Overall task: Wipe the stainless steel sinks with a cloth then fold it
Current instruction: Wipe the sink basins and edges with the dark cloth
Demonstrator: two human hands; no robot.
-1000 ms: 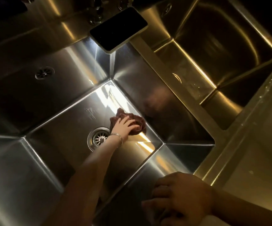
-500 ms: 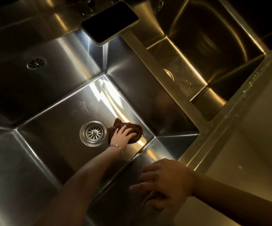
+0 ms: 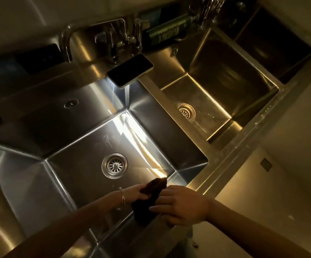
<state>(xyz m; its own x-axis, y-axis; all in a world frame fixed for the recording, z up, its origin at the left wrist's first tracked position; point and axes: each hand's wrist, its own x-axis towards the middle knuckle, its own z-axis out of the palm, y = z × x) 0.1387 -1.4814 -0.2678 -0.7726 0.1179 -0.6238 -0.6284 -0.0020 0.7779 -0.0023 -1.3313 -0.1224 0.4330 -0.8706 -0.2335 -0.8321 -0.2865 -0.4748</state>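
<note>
Up off the sink floor comes the cloth [image 3: 151, 199]. Half a second back it lay flat beside the drain under the left hand [image 3: 139, 192]; now it is lifted to the near right corner of the left sink [image 3: 76, 161], close to the front rim, with both hands at it. The right hand [image 3: 182, 205], which rested on that rim before, has come across to meet it.

One cloth, dark brown and bunched, hangs between the two hands. The left hand's fingers are curled round its upper part, gripping it. The right hand shows only its back, fingers reaching onto the cloth's right edge and touching it; I cannot tell whether they pinch it. Two thin bangles [image 3: 122, 198] sit on the left wrist.

Two steel basins stand side by side, a divider strip between them. The left sink has one round left drain [image 3: 114, 165] in its floor, and the right sink [image 3: 216, 86] has one right drain [image 3: 186, 111]. One small overflow hole [image 3: 71, 103] shows in the left sink's back wall.

One dark phone [image 3: 130, 69] lies face up on the back ledge, its corner jutting over the left sink. Behind it rise a curved faucet [image 3: 65, 41] and one green bottle [image 3: 169, 30].
</note>
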